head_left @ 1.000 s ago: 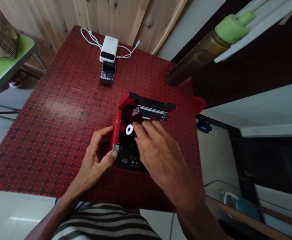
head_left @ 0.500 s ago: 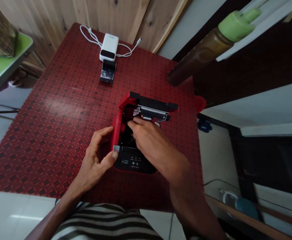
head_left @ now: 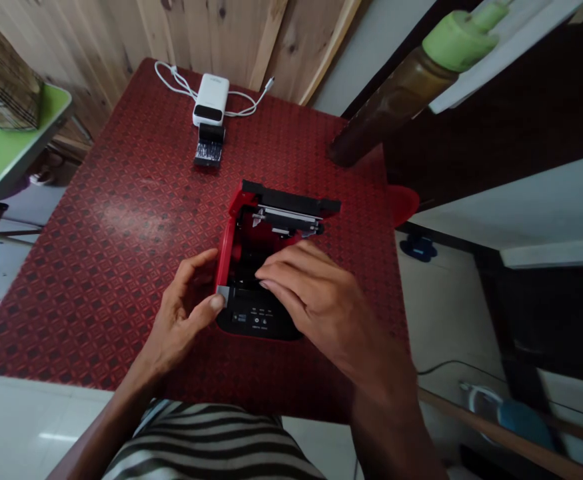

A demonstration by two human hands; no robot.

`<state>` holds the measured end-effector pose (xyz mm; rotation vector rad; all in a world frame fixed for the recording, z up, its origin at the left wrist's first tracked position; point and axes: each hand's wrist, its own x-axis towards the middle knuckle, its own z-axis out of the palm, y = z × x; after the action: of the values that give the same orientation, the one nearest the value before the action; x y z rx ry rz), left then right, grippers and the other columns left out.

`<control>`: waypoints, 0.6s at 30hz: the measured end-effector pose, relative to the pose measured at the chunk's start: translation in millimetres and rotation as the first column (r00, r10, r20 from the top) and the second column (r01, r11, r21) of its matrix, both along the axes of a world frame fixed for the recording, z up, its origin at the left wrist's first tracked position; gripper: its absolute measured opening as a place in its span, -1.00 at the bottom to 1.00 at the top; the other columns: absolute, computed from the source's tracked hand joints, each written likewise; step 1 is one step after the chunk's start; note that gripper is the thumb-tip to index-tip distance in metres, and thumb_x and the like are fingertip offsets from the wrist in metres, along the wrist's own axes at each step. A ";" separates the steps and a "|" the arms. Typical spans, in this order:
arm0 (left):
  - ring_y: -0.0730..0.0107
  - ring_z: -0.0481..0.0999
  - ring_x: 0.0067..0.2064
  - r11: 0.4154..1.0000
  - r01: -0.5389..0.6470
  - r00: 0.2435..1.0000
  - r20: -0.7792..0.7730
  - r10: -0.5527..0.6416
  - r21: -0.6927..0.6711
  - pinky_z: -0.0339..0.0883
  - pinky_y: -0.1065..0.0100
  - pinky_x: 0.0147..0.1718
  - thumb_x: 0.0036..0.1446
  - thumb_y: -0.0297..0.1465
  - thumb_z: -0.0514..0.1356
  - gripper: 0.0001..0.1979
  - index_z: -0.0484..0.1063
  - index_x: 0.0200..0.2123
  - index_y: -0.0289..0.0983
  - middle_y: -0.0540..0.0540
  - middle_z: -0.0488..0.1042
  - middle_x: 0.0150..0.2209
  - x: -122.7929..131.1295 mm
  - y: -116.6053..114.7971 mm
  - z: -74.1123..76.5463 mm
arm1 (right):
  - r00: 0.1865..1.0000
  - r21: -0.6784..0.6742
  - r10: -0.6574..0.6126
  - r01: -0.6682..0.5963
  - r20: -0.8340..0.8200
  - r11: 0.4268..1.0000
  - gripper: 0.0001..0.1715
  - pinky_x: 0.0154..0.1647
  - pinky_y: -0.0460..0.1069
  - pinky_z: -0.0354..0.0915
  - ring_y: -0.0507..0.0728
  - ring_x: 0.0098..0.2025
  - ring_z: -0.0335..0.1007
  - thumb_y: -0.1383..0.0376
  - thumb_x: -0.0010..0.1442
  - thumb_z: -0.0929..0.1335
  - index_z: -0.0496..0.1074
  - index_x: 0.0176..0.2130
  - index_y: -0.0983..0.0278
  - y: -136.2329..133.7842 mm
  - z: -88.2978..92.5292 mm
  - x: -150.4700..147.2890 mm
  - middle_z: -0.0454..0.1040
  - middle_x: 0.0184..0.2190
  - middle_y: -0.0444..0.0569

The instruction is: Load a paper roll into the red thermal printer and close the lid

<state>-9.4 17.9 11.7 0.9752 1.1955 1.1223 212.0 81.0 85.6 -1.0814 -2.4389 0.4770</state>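
Half-open left hand (head_left: 184,312) touches red device (head_left: 249,301) beneath pinched right hand (head_left: 324,293), whose contents are unclear.

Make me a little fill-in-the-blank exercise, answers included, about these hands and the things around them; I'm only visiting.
1. Next to the left hand, the side wall of the printer-like device is coloured ____.
2. The device's lid is not shut but ____.
3. The power bank near the wooden wall is coloured ____.
4. The cap on the tall bottle is coloured ____.

Missing words: red; open; white; green.

Dark-striped pale garment (head_left: 206,443), bare hands (head_left: 178,320)
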 end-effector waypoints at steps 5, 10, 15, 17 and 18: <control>-0.23 0.54 0.43 0.988 -0.114 0.976 -0.176 0.132 0.108 0.45 -0.13 0.37 0.40 0.11 0.37 -0.38 0.59 0.31 -0.13 -0.23 0.59 0.37 -3.1 36.2 22.0 | 0.990 0.155 -0.143 0.143 -0.008 0.978 -0.70 -0.04 0.10 0.57 0.19 -0.13 0.58 0.55 0.52 0.39 0.62 -0.04 0.18 -38.0 3.6 6.1 0.68 -0.17 0.02; -0.07 0.54 0.38 0.939 -0.152 0.977 -0.095 0.190 0.309 0.35 -0.04 0.38 0.53 0.13 0.21 -0.40 0.64 0.22 -0.25 -0.15 0.64 0.26 18.4 97.5 42.1 | 0.980 0.336 -0.197 0.189 -0.012 0.923 -0.70 -0.11 0.09 0.59 0.19 -0.17 0.57 0.58 0.47 0.43 0.59 0.01 0.21 -59.7 -12.4 2.0 0.70 -0.18 0.05; 0.05 0.64 0.19 0.946 -0.165 0.984 -0.021 0.178 0.279 0.50 0.07 0.20 0.46 -0.04 0.34 -0.62 0.60 -0.34 -0.16 -0.09 0.67 -0.18 34.5 112.9 47.7 | 0.978 0.465 -0.209 0.174 0.024 0.868 -0.82 -0.09 0.10 0.60 0.22 -0.13 0.60 0.57 0.48 0.43 0.62 -0.01 0.39 -61.2 -19.8 1.2 0.74 -0.18 0.14; 0.04 0.54 0.38 0.946 -0.170 0.984 -0.013 0.180 0.275 0.44 0.11 0.33 0.34 -0.21 0.42 -0.78 0.60 -0.35 -0.15 -0.09 0.70 -0.08 32.0 102.3 43.9 | 0.977 0.497 -0.209 0.155 0.053 0.853 -0.83 -0.03 0.12 0.60 0.25 -0.05 0.64 0.55 0.51 0.41 0.63 -0.01 0.42 -63.2 -19.5 1.6 0.77 -0.10 0.19; 0.02 0.50 0.44 0.953 -0.162 0.985 -0.009 0.170 0.257 0.41 0.10 0.37 0.30 -0.26 0.43 -0.88 0.65 -0.27 -0.14 -0.09 0.71 -0.02 29.4 94.6 41.0 | 0.974 0.513 -0.218 0.153 0.069 0.844 -0.83 0.02 0.13 0.59 0.27 0.02 0.65 0.54 0.52 0.41 0.64 0.00 0.41 -64.8 -19.4 1.8 0.79 -0.03 0.22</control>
<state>20.0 112.4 52.7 1.1056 1.1940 1.4265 213.8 16.2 66.2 -1.1143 -2.3267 -0.2970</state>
